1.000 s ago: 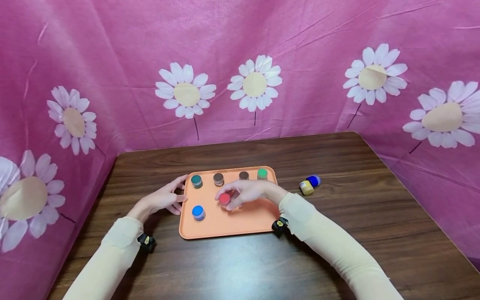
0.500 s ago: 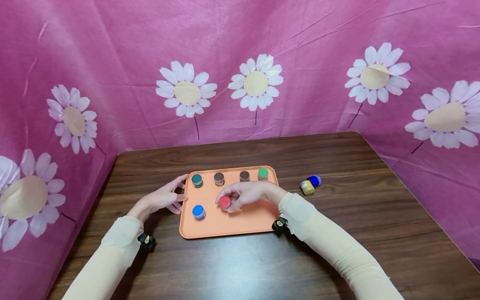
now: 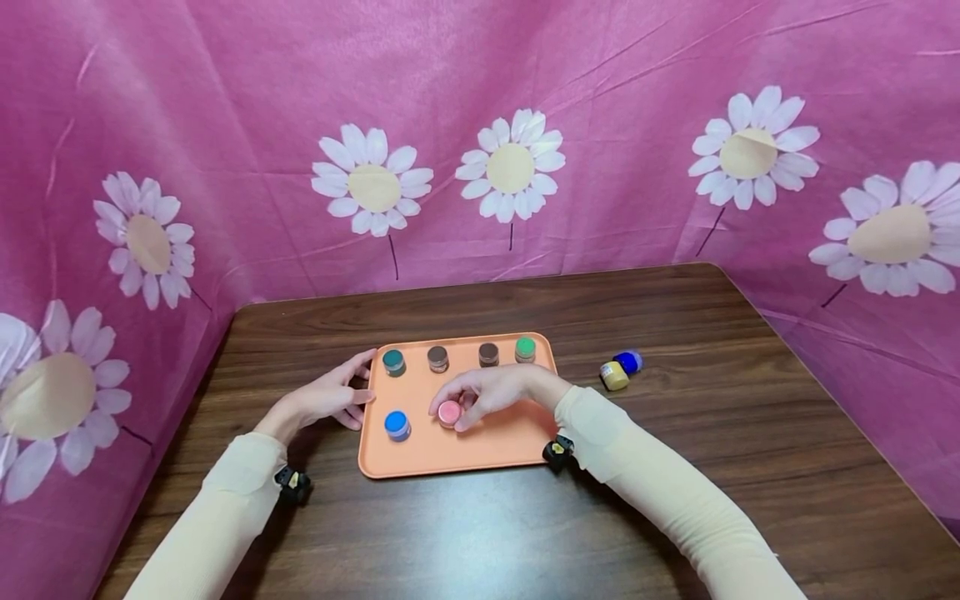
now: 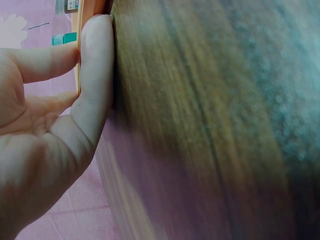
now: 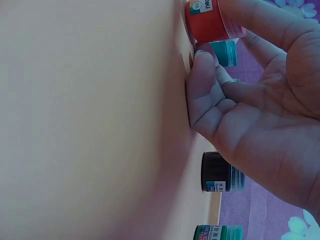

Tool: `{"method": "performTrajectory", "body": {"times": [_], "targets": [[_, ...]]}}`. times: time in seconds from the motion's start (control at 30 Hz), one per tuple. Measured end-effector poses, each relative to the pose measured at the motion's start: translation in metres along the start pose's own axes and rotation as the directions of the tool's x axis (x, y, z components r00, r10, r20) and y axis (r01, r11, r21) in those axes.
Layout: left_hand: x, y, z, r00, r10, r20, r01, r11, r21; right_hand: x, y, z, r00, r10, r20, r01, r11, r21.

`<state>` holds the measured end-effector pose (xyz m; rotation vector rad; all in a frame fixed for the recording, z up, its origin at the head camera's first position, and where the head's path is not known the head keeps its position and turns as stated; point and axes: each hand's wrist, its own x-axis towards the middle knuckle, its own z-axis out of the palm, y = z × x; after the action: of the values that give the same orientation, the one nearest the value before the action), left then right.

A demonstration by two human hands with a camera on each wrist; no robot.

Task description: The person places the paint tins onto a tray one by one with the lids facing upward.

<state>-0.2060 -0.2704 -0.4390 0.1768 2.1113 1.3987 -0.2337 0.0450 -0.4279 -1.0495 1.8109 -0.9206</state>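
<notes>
My right hand (image 3: pixel 491 396) pinches a red paint jar (image 5: pixel 207 21) between thumb and fingers, close over the middle of the orange tray (image 3: pixel 457 454). Its lid looks pinkish in the head view. A blue-lidded paint jar (image 3: pixel 397 425) stands to its left on the tray. Along the tray's far side stand a dark green jar (image 3: pixel 393 362), two dark brown or black jars (image 3: pixel 438 359) and a bright green-lidded jar (image 3: pixel 526 348). My left hand (image 3: pixel 330 396) touches the tray's left rim, its fingers spread and fairly straight along the edge.
Right of the tray, on the wooden table (image 3: pixel 480 533), a yellow jar (image 3: pixel 614 375) and a dark blue jar (image 3: pixel 630 361) lie against each other. A pink curtain (image 3: pixel 262 100) with white flowers hangs behind the table and along both sides.
My right hand has moved the red paint jar slightly toward me over the tray, and its lid now looks paler. The left hand and the other jars stay in place.
</notes>
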Motion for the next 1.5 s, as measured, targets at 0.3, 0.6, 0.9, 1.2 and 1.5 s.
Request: {"method": "performTrajectory", "body": {"times": [0.3, 0.6, 0.9, 1.2, 1.5], "targets": [[-0.0005, 0.0011, 0.0016, 1.000, -0.009, -0.009, 0.009, 1.000, 0.003, 0.0000, -0.0010, 0.0013, 1.000, -0.005, 0.010, 0.005, 1.000, -0.008], [-0.0004, 0.0020, 0.0020, 1.000, -0.003, -0.006, 0.003, 1.000, -0.002, -0.0002, -0.0008, 0.0000, 1.000, -0.007, 0.013, 0.007, 1.000, -0.022], [-0.0003, 0.0016, 0.0002, 1.000, -0.001, -0.001, 0.001, 1.000, -0.004, 0.0007, -0.0006, -0.0003, 1.000, -0.005, 0.012, 0.006, 1.000, -0.007], [0.0002, -0.0001, -0.0002, 1.000, 0.003, 0.006, -0.003, 1.000, -0.016, 0.0003, -0.0005, -0.0007, 1.000, 0.011, 0.017, -0.011, 1.000, 0.007], [0.0010, -0.0005, -0.0003, 1.000, 0.002, -0.001, -0.002, 1.000, -0.009, -0.0002, 0.0006, -0.0013, 1.000, 0.024, 0.008, -0.024, 0.999, 0.024]]}}
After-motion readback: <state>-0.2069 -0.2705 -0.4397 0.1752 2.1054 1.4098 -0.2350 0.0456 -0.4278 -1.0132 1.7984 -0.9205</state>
